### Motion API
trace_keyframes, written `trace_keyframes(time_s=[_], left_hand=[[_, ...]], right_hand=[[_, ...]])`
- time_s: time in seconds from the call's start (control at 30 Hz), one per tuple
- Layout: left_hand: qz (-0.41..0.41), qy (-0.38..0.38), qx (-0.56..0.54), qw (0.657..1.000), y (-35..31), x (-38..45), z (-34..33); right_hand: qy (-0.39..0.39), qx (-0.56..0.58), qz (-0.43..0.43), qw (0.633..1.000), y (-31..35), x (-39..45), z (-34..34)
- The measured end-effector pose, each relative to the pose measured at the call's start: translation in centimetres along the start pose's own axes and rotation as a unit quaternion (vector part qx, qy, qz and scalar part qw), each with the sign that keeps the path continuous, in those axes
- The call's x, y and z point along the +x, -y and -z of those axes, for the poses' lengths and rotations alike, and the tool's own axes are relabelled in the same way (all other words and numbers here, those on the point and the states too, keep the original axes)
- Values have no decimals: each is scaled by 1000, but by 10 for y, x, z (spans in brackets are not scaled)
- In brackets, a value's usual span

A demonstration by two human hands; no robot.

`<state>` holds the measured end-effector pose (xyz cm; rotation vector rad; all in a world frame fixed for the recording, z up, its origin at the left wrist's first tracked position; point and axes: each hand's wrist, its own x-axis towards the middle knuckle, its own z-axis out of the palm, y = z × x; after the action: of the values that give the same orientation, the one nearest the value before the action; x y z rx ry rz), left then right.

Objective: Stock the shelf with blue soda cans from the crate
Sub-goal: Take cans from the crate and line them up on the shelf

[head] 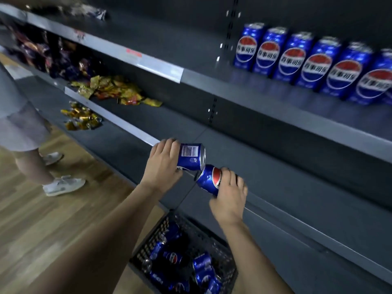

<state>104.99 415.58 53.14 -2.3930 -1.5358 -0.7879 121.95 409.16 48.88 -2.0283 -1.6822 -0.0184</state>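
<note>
Below my arms the crate (148, 247) still holds several blue cans. My left hand (163, 164) grips one can (192, 157), my right hand (229, 198) another (209, 179), fingers curled round each. A row (314, 64) already stands on the shelf (275, 107); plenty left.

The row of blue cans (314, 64) standing on the upper shelf (275, 107) at far right each bear a red, white and blue globe with the white Chinese characters 百事可乐 across its band. The can in the left hand (192, 157) shows a white barcode panel; its digits are too small to read. The can in the right hand (209, 179) shows the same globe logo without legible words. A red-printed price label (134, 55) on the shelf edge is blurred.
</note>
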Motion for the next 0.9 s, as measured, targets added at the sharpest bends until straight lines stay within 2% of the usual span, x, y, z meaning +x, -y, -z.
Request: trace_keyframes(time_s=[0.2, 0.33, 0.6, 0.8, 0.9], left_hand=[[-65, -107, -35, 991, -25, 58, 36], [-96, -150, -66, 982, -47, 93, 54], [-106, -157, -182, 965, -105, 146, 65], [-73, -137, -256, 954, -151, 185, 59], [-40, -104, -340, 934, -176, 205, 58]], right_hand=[[-126, -1, -8, 992, 3, 33, 64], [-207, -1, -27, 978, -1, 46, 102], [-309, -17, -68, 949, -26, 72, 167], [-319, 9, -85, 944, -59, 103, 195], [-317, 56, -97, 942, -76, 123, 211]])
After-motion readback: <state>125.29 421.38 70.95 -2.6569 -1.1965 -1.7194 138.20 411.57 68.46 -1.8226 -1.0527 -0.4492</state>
